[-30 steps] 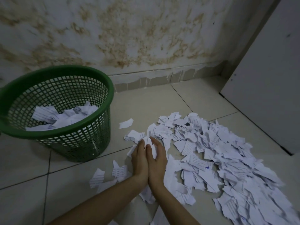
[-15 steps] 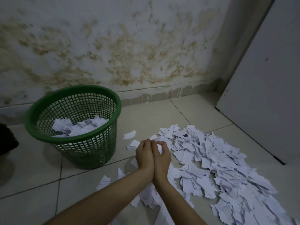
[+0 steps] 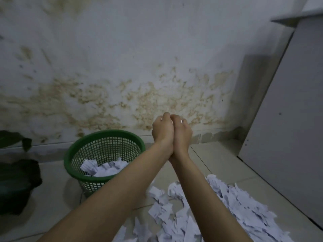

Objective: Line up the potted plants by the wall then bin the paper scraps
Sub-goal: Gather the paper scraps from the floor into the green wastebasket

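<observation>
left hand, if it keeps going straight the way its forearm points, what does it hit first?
Probably the stained wall. The left hand, cupped against the right hand, points up and away; the green basket sits below-left of that line. Depth is unclear.

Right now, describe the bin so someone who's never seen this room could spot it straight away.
Look along the foot of the stained wall, on the tiled floor left of the raised hands. The green mesh basket stands there upright, round, with white paper scraps already inside. Unlike the dark plant pot at its left, it is bright green with open lattice sides.
</observation>
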Demonstrator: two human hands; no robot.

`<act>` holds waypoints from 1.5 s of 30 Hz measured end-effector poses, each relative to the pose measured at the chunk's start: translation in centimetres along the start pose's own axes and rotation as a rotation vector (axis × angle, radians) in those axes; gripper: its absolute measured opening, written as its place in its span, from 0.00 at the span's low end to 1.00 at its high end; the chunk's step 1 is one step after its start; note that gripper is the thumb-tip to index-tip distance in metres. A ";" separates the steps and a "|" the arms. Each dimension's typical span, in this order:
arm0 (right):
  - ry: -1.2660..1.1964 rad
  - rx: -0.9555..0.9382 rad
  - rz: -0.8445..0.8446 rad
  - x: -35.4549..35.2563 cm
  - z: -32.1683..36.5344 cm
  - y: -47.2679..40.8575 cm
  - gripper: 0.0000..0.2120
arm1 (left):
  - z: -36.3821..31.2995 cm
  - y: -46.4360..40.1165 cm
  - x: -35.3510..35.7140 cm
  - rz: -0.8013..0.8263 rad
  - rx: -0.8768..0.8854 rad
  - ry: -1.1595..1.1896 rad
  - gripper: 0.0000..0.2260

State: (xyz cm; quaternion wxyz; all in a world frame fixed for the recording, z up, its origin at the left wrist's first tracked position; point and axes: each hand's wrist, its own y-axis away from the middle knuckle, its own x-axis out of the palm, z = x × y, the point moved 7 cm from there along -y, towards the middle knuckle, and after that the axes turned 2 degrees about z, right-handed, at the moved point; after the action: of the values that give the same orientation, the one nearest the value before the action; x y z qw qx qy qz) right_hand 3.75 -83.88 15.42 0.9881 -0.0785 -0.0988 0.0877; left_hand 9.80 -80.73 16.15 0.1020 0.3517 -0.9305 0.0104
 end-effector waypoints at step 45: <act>0.594 0.275 -0.026 -18.1 -13.5 -0.7 0.16 | 15.6 0.5 5.3 0.578 0.247 -0.772 0.15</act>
State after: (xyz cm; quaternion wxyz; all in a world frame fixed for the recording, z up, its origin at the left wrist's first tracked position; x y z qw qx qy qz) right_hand -10.77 -89.82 -0.83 0.9762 0.0349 0.2053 0.0610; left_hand 2.75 -85.27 1.90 -0.2997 0.0668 -0.9515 0.0175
